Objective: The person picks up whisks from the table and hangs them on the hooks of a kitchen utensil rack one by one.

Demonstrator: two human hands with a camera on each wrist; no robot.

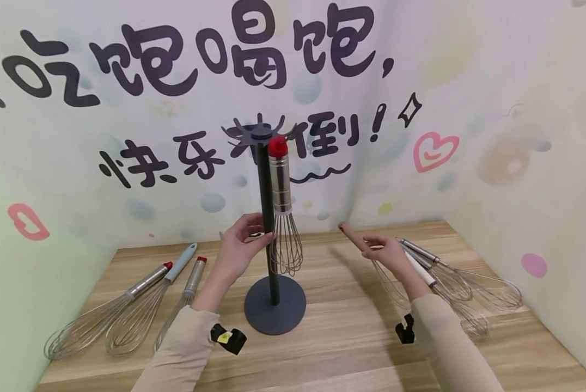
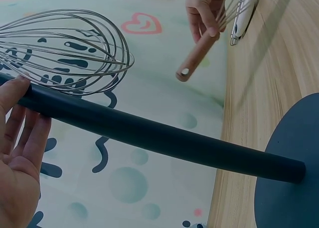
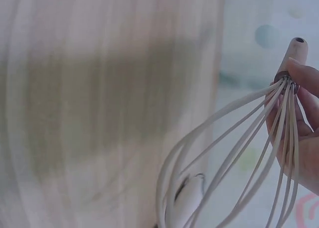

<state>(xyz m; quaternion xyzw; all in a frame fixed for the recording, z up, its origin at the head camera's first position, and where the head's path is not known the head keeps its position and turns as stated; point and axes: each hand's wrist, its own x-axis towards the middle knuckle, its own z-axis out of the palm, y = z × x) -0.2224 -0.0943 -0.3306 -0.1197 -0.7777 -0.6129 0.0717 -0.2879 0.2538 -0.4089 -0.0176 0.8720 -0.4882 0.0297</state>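
A wooden-handled whisk [image 1: 371, 256] is gripped by the right hand [image 1: 388, 255], fingers curled round the handle near the wires, handle end pointing left towards the hanging stand [image 1: 268, 218] at the middle of the worktop [image 1: 342, 337]. The left hand [image 1: 236, 250] is curled round the stand's pole, steadying it. One red-capped whisk [image 1: 281, 207] hangs from the top hooks, just right of the pole. The hanging step appears to be in hand; the handle's hole would need lifting to a free hook. Three whisks [image 1: 126, 310] lie at the left, others [image 1: 464, 283] at the right.
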